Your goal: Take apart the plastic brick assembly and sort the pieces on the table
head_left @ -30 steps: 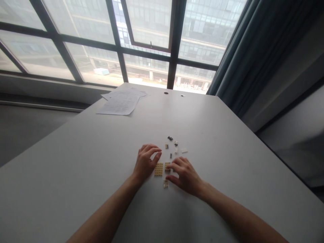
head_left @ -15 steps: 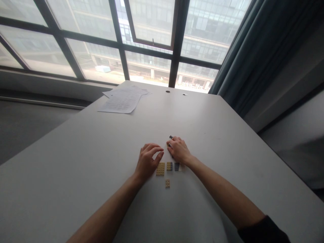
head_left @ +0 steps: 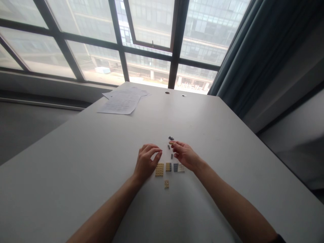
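With right hand (head_left: 186,155) pinched on the small yellow piece (head_left: 171,143), near the dark pieces (head_left: 171,138), best to keep the grip light and clear of the grey pieces (head_left: 168,147); with left hand (head_left: 146,160) beside the tan plate (head_left: 159,170), thumb and fingertips apart, best not to nudge it.

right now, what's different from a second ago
The right hand has moved forward, away from the person, and now holds a small yellow plastic piece. The left hand stays, fingers curved, beside the tan rectangular studded plate; the white printed papers lie unmoved.
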Demonstrator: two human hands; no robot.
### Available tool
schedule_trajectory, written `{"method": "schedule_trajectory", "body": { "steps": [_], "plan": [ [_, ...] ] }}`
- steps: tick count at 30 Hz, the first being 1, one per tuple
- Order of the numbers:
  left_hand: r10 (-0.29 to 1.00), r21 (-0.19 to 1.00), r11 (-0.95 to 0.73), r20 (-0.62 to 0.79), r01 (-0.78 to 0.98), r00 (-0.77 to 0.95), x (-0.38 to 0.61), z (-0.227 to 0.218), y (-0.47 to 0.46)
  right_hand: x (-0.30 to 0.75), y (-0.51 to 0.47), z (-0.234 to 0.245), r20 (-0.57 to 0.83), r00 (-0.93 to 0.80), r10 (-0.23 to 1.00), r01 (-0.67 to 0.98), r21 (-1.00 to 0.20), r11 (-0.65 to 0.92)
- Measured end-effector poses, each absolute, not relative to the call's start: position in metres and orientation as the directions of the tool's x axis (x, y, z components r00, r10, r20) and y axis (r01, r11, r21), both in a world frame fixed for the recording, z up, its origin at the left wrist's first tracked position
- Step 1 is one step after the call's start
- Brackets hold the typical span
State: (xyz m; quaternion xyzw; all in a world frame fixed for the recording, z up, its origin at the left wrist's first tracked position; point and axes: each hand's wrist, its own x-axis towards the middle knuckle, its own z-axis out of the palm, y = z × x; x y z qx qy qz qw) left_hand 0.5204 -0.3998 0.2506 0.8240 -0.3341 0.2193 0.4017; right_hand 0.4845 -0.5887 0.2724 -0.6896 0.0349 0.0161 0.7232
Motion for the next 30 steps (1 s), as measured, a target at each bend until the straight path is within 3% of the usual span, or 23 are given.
{"method": "schedule_trajectory", "body": {
  "steps": [2, 4, 6, 9, 11, 13, 16, 21, 25, 30],
  "plan": [
    [-0.369, 0.513, -0.452, 0.637, -0.730, 0.676, 0.520, 0.251, -0.400, 0.475, -0.591, 0.277, -0.136, 0.990, 0.039, -0.142, -0.942, 0.305],
    [-0.366, 0.511, -0.458, 0.637, -0.727, 0.679, 0.520, 0.250, -0.400, 0.466, -0.593, 0.281, -0.148, 0.987, 0.060, -0.160, -0.916, 0.369],
    [-0.361, 0.506, -0.468, 0.638, -0.724, 0.680, 0.520, 0.249, -0.400, 0.455, -0.593, 0.282, -0.126, 0.991, 0.047, -0.133, -0.956, 0.262],
    [-0.365, 0.481, -0.471, 0.657, -0.739, 0.660, 0.518, 0.251, -0.401, 0.433, -0.591, 0.279, 0.040, 0.999, 0.000, 0.039, -0.975, -0.218],
    [-0.399, 0.435, -0.461, 0.677, -0.774, 0.618, 0.513, 0.256, -0.401, 0.415, -0.587, 0.274, 0.200, 0.980, 0.009, 0.170, -0.804, -0.569],
    [-0.470, 0.361, -0.435, 0.690, -0.825, 0.550, 0.506, 0.263, -0.399, 0.398, -0.582, 0.269, 0.234, 0.969, 0.082, 0.215, -0.630, -0.746],
    [-0.609, 0.236, -0.342, 0.682, -0.910, 0.406, 0.490, 0.269, -0.391, 0.382, -0.575, 0.262, 0.201, 0.966, 0.160, 0.242, -0.497, -0.833],
    [-0.740, 0.145, -0.206, 0.624, -0.968, 0.251, 0.467, 0.264, -0.371, 0.378, -0.568, 0.257, 0.181, 0.963, 0.198, 0.260, -0.450, -0.855],
    [-0.776, 0.120, -0.197, 0.587, -0.973, 0.230, 0.465, 0.259, -0.365, 0.379, -0.570, 0.258, 0.190, 0.965, 0.182, 0.251, -0.456, -0.854],
    [-0.714, 0.147, -0.272, 0.632, -0.951, 0.302, 0.475, 0.262, -0.357, 0.382, -0.564, 0.264, 0.215, 0.961, 0.175, 0.259, -0.473, -0.842]
  ]
}}
